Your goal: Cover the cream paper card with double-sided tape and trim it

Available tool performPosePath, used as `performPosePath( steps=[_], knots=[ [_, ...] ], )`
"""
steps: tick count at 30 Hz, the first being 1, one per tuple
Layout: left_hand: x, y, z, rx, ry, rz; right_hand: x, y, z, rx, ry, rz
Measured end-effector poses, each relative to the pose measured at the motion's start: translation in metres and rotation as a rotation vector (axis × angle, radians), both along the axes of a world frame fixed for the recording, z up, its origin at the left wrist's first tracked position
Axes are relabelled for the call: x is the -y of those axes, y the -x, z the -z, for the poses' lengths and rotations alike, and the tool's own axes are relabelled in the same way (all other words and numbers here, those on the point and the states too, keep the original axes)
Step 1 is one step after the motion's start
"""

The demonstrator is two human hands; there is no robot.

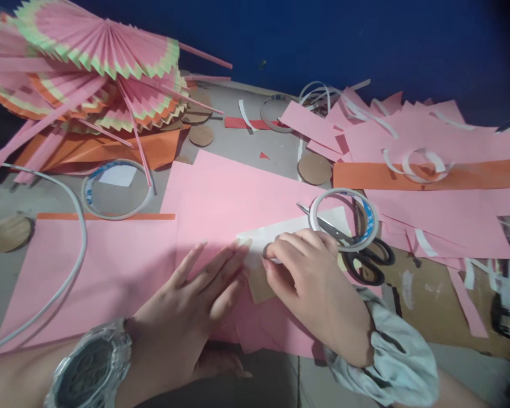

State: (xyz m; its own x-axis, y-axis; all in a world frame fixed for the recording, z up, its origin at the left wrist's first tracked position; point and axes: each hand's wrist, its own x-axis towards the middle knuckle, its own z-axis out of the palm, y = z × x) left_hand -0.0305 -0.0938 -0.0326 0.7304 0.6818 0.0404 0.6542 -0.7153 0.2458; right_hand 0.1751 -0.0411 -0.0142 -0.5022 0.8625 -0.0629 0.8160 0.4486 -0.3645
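Note:
My left hand (208,294), with a clear watch at the wrist, lies with fingers spread on pink paper (229,198). Its fingertips touch the left end of a white strip (254,243). Beside it, my right hand (310,277) has its thumb and index finger pinched at that strip; what lies between them is too small to make out. A small tan piece (260,284) shows under the strip between both hands. Black-handled scissors (368,263) and a tape roll (376,218) lie just beyond my right hand.
Pleated paper fans (106,45) pile up at the upper left. Another tape roll (85,190) and a white cable (84,238) lie at the left. Pink sheets (429,136) and an orange strip (471,174) cover the right. Cardboard discs (314,169) and paper scraps lie around.

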Motion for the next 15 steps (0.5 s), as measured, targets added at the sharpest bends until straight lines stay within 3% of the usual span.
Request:
performPosePath(
  steps=[15],
  knots=[
    [-0.0051, -0.0033, -0.0062, -0.033, -0.011, -0.024, 0.0006, -0.0024, 0.0028, 0.010, -0.035, -0.029]
  ],
)
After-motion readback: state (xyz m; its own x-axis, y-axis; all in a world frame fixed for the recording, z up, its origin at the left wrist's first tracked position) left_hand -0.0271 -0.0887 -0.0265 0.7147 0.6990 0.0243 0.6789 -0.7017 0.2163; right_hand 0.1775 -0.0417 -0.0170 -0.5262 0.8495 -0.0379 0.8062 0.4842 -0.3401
